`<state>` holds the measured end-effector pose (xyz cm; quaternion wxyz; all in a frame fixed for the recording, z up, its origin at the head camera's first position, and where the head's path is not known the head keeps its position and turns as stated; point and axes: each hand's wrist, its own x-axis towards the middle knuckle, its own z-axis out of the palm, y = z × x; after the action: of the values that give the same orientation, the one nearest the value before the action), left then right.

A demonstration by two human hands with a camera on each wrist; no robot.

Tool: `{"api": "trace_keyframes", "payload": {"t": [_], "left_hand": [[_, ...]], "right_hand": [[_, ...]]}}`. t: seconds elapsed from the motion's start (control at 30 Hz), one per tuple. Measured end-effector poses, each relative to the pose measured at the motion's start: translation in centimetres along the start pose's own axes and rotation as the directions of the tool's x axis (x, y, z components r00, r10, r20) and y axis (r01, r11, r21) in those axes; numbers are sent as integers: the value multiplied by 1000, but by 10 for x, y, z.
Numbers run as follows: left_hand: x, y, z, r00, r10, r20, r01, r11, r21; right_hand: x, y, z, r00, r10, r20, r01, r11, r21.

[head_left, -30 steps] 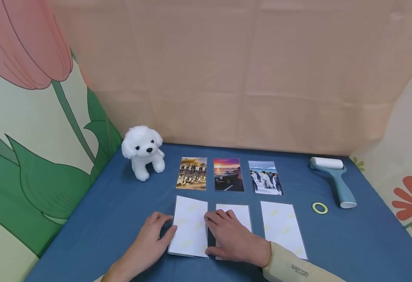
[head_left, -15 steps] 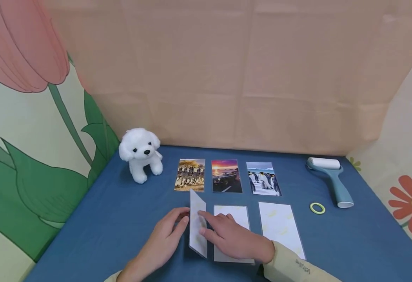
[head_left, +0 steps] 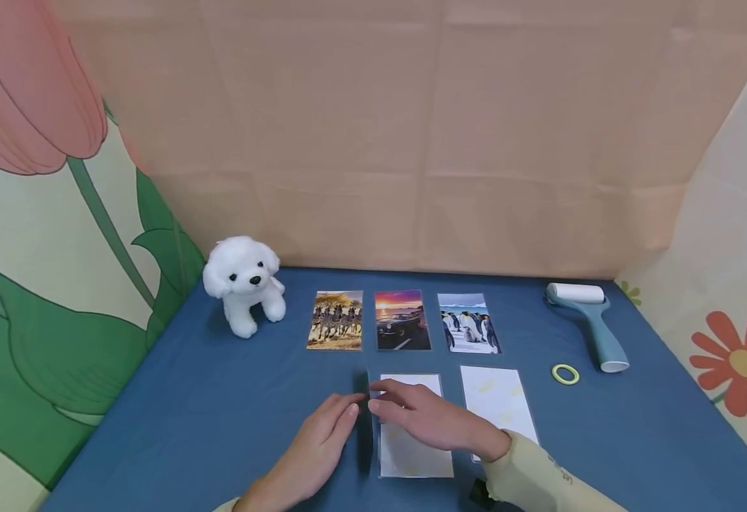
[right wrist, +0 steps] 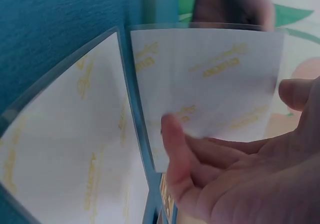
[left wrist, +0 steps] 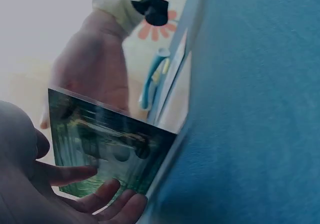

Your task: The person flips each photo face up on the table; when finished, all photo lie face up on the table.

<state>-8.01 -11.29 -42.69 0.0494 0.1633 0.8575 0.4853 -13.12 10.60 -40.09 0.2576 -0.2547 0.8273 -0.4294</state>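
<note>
A photo card [left wrist: 120, 139] stands on its long edge between my hands, seen nearly edge-on in the head view. Its picture side, a dark green forest-like scene, faces my left hand [head_left: 314, 449]. My left fingers [left wrist: 107, 194] spread loosely over the lower part of that picture. From the other side, my right hand [head_left: 433, 421] is held with relaxed fingers close to the white back, which has pale yellow print. Under the right hand, a white-backed card [head_left: 414, 459] lies flat, partly covered. A second white-backed card [head_left: 497, 398] lies right of it, overlapped by the right wrist.
Behind lie three picture cards: zebras [head_left: 335, 321], a car at sunset [head_left: 401, 321] and penguins [head_left: 469, 324]. A white plush dog [head_left: 244, 284] sits at back left. At the right are a lint roller [head_left: 593, 323] and a yellow-green ring [head_left: 565, 375] on the blue cloth [head_left: 219, 412].
The left card has swung up from lying nearly flat, white side up, to standing upright on its right edge. My left hand has moved right with it, and the head view has shifted slightly.
</note>
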Motion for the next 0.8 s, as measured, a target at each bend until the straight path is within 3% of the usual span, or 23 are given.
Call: {"api": "trace_keyframes", "payload": {"t": [0.1,0.33,0.6,0.8], "left_hand": [[1,-3,4,999,-6,32,5,1000,24],[3,-7,6,990,-87,114,79,994,77],[3,-4,5,990,-98,103,92,994,61],[5,-4,4,991,-105,84,103,994,36]], "right_hand": [[-5,0,-4,1000,-22,-3,22,999,38],[-21,-1,-11,998,-47,-50,52,992,115],[-33,2,-14,982,-76,-172,96,990,107],[-35,9,-6,944,-104,-314,136,987,85]]}}
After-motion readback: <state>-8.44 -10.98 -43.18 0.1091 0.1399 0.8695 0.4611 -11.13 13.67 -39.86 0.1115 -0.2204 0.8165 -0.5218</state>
